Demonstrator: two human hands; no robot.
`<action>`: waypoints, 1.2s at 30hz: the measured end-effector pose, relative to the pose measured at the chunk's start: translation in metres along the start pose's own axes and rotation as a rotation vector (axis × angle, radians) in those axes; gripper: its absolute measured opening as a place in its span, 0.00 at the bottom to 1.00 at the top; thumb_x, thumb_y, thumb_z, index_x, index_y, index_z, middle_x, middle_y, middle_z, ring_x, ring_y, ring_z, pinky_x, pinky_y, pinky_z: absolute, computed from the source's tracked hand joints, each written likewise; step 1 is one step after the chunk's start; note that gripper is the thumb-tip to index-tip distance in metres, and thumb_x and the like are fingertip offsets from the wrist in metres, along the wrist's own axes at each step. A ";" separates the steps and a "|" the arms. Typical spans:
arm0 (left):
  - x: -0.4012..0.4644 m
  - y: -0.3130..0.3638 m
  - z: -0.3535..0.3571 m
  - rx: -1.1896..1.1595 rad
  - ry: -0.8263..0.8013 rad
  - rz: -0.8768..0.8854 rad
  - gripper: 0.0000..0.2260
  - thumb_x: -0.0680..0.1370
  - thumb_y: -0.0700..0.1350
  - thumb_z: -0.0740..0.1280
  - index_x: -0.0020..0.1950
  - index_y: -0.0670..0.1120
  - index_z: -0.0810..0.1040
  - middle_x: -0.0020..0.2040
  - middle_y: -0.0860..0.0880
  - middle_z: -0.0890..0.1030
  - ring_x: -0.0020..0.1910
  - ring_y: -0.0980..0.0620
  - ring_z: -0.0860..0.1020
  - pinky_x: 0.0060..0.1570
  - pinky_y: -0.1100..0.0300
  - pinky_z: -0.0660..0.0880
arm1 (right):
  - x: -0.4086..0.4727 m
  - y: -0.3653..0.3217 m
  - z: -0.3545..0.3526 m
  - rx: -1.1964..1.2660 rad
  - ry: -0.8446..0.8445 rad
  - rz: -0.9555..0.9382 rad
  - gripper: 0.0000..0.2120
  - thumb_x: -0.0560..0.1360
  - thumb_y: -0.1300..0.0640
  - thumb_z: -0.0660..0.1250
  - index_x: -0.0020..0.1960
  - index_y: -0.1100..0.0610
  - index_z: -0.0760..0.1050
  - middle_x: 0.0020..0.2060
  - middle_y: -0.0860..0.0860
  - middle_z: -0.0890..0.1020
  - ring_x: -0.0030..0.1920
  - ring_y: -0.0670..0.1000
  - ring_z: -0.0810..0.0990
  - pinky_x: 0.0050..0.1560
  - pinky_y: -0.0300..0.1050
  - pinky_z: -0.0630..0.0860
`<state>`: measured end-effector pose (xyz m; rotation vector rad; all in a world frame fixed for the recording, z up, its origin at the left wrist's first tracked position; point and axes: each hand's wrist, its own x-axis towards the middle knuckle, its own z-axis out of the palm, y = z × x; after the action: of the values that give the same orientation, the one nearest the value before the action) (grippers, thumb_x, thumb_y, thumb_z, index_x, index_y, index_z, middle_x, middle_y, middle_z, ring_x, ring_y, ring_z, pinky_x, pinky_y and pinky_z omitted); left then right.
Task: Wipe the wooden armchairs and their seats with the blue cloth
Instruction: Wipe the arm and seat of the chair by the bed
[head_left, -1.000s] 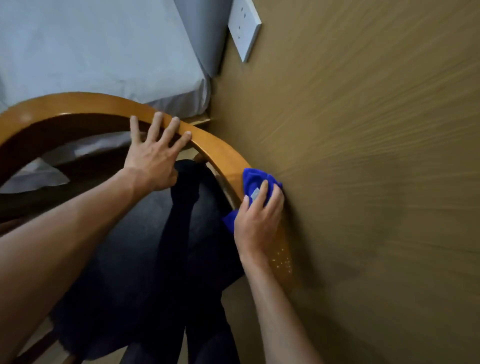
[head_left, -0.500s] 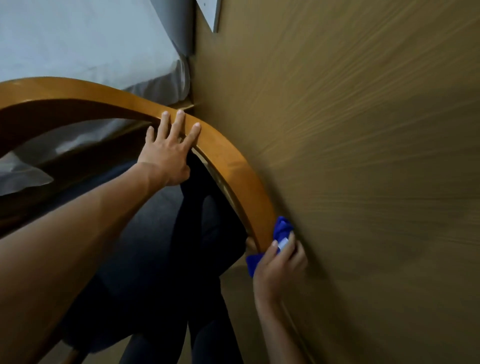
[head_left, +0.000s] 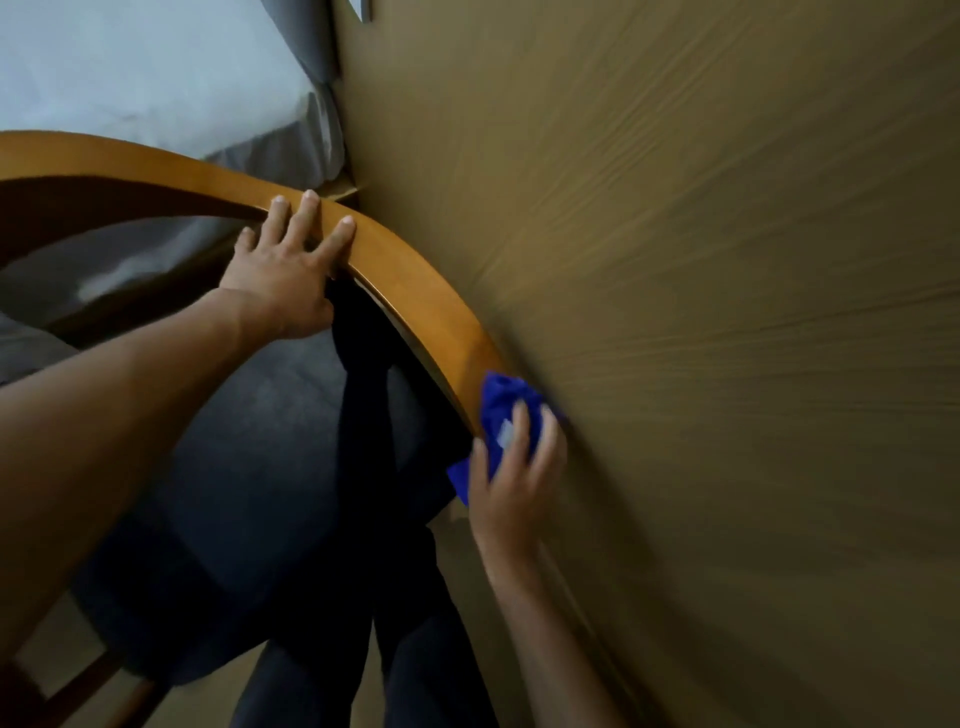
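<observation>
Your right hand (head_left: 511, 480) is closed around the blue cloth (head_left: 498, 410), fingers curled over the bunched fabric with a pale tag showing between them, and it presses the cloth against the outer side of the wooden armchair (head_left: 415, 291) where the curved top rail drops toward the wall (head_left: 701, 312). Part of the cloth sticks out below your fingers on the seat side. Your left hand (head_left: 283, 275) lies flat and open on the same rail further up the curve, fingers spread across the top of the wood and holding nothing.

You are looking steeply down over the chair back. Its rail is a glossy orange-brown arc running from the left edge across to the cloth. Inside the arc sits the dark upholstered seat (head_left: 249, 441), and a black garment (head_left: 363, 374) hangs from the rail beside your left hand down across the seat. The wall on the right is a tan, wood-grained panel, smeared by motion blur, and the chair stands just beside it. Behind the chair is a bed (head_left: 130, 78) with pale sheets, its corner reaching the wall. Light floor (head_left: 249, 675) shows under the seat, along with the chair's lower wooden frame at bottom left.
</observation>
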<state>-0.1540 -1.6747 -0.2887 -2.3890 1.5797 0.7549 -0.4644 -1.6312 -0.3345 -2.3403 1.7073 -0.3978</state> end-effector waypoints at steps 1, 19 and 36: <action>0.000 0.000 0.001 -0.002 0.002 -0.004 0.43 0.75 0.50 0.68 0.78 0.56 0.39 0.78 0.45 0.36 0.76 0.40 0.38 0.73 0.38 0.49 | -0.015 0.011 -0.007 0.064 -0.039 0.122 0.25 0.78 0.46 0.60 0.69 0.59 0.68 0.65 0.62 0.71 0.62 0.61 0.74 0.59 0.55 0.74; 0.002 -0.002 0.005 -0.023 0.045 0.007 0.43 0.74 0.49 0.68 0.78 0.56 0.40 0.78 0.45 0.37 0.76 0.40 0.38 0.74 0.39 0.50 | 0.127 -0.099 0.040 -0.173 -0.136 -0.294 0.27 0.79 0.47 0.57 0.73 0.62 0.64 0.69 0.63 0.68 0.68 0.62 0.68 0.63 0.60 0.70; -0.002 -0.007 0.009 0.010 0.092 0.009 0.39 0.75 0.52 0.63 0.78 0.53 0.42 0.78 0.45 0.39 0.77 0.41 0.39 0.72 0.37 0.44 | 0.157 -0.135 0.068 -0.193 -0.136 -0.507 0.29 0.77 0.47 0.59 0.72 0.62 0.65 0.70 0.64 0.67 0.70 0.65 0.66 0.66 0.63 0.66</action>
<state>-0.1509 -1.6666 -0.2959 -2.4443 1.6255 0.6460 -0.2748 -1.7393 -0.3393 -2.8586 1.1201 -0.1494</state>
